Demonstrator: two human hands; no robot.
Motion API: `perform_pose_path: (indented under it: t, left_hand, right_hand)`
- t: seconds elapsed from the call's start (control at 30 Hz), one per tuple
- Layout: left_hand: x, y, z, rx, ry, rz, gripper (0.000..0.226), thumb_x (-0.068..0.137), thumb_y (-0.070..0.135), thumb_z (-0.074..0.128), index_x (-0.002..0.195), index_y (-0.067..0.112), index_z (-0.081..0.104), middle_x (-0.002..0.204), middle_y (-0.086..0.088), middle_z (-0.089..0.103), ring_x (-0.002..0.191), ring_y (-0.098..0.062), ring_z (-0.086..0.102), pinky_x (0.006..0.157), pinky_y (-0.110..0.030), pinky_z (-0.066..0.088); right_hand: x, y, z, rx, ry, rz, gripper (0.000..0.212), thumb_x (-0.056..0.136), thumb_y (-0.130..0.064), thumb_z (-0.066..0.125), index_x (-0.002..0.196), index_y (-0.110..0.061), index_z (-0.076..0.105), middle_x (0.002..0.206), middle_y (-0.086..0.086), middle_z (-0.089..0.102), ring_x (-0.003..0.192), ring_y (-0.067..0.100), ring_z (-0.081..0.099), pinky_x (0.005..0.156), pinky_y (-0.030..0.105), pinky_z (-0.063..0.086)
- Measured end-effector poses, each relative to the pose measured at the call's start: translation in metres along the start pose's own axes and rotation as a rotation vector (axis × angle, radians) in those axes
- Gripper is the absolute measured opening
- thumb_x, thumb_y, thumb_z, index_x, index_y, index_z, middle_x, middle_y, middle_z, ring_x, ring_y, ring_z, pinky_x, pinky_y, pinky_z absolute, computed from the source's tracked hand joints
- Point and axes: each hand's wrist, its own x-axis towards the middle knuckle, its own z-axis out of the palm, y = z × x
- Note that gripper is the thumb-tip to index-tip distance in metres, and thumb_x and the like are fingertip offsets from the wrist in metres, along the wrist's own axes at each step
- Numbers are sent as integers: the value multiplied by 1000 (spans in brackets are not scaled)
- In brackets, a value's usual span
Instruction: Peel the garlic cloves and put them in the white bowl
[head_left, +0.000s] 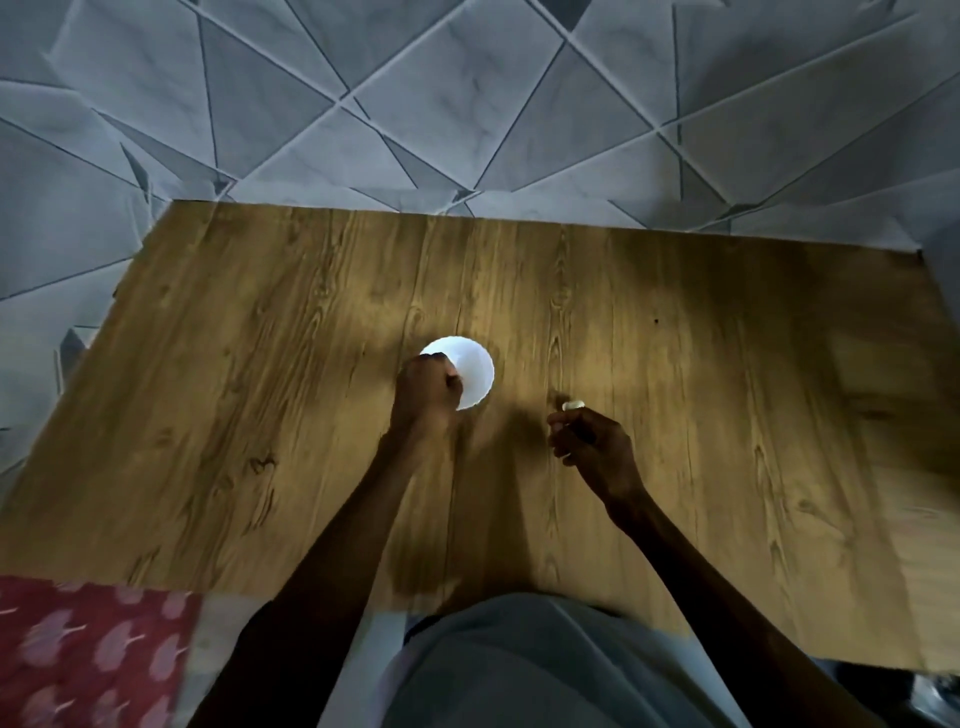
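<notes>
Garlic clove (573, 405), small and pale, sits on the wooden table (727, 364) to the right of the white bowl (475, 371) and clearly apart from it. Its long axis runs roughly left to right across the view, and it is too small to tell which end is the tip.

The right hand (592, 452) is just on the near side of the clove, fingers curled in toward the palm, fingertips (557, 427) meeting the clove's near edge. Whether they pinch it or only touch it as it lies on the wood cannot be told.

The left hand (423, 395) is balled up over the bowl's left rim, covering that part of the edge. Its fingers are tightly curled, but what they close on, the rim or something inside the fist, is hidden. The bowl stands upright near the middle of the table, and its inside is washed out bright.

A red cloth (88, 660) with a pale pink pattern lies at the near left corner. Grey marbled tiles (467, 104) lie beyond the table's far edge.
</notes>
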Motion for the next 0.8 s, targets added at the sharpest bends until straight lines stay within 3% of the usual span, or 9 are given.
perform_pose_path:
  t: [0.07, 0.2, 0.3, 0.37, 0.43, 0.5, 0.6, 0.7, 0.8]
  left_hand:
    - [21, -7, 4, 96, -106, -89, 24, 92, 14, 55, 105, 0, 69, 110, -12, 70, 104, -27, 64, 88, -30, 48]
    - [34, -8, 15, 176, -186, -35, 29, 95, 13, 51, 119, 1, 63, 121, -12, 66, 112, -27, 62, 91, -29, 48]
    - [36, -8, 14, 216, -210, 6, 28, 94, 13, 53, 117, 3, 65, 120, -11, 66, 112, -27, 61, 90, -29, 46]
    - [34, -5, 7, 176, -138, 44, 24, 94, 11, 53, 111, 4, 69, 115, -10, 68, 109, -26, 63, 91, -28, 46]
    - [20, 5, -5, 44, -4, 155, 18, 89, 5, 54, 89, 6, 73, 92, -7, 72, 88, -22, 67, 78, -27, 49]
    - [-3, 18, -13, -144, 29, 226, 16, 86, 4, 57, 78, 8, 70, 78, 1, 70, 72, -11, 61, 67, -17, 42]
    - [-33, 33, 1, -298, -182, 252, 13, 90, 8, 59, 83, 15, 69, 75, 9, 66, 67, -4, 60, 64, -5, 40]
    - [-42, 36, 40, -400, -357, 208, 4, 91, 15, 65, 92, 15, 68, 81, 3, 70, 68, -6, 67, 70, -17, 53]
    - [-38, 39, 73, -392, -397, 96, 24, 91, 17, 66, 115, 13, 64, 108, -2, 69, 93, -10, 65, 78, -16, 49]
  right_hand:
    - [6, 1, 2, -8, 9, -1, 14, 96, -7, 59, 103, -10, 71, 97, 2, 72, 70, 10, 69, 60, 22, 52]
    - [14, 4, 1, -57, 9, -4, 16, 96, -4, 58, 103, -9, 71, 92, 3, 73, 70, 9, 68, 58, 19, 52]
    - [19, 6, -6, -79, 10, -6, 17, 95, -2, 58, 103, -10, 70, 88, 3, 72, 71, 11, 69, 58, 18, 53]
    - [21, 8, -12, -109, 32, -44, 16, 95, -3, 59, 104, -9, 70, 91, 1, 73, 71, 7, 69, 59, 17, 53]
    - [23, 10, -19, -153, 76, -88, 14, 93, -4, 63, 103, -9, 71, 96, -3, 73, 76, 0, 68, 62, 14, 52]
    - [26, 14, -24, -197, 107, -124, 10, 91, -8, 67, 99, -10, 72, 96, -8, 73, 82, -3, 68, 66, 10, 51]
    - [32, 16, -27, -279, 139, -164, 5, 88, -15, 72, 93, -14, 71, 91, -16, 68, 86, 1, 68, 70, 7, 50]
    - [39, 21, -25, -440, 120, -366, 18, 86, -5, 73, 104, -7, 69, 98, -2, 69, 86, 8, 66, 70, 13, 50]
    - [49, 25, -21, -532, 59, -352, 28, 94, -27, 59, 111, -6, 67, 100, 9, 69, 86, 18, 64, 68, 24, 53]
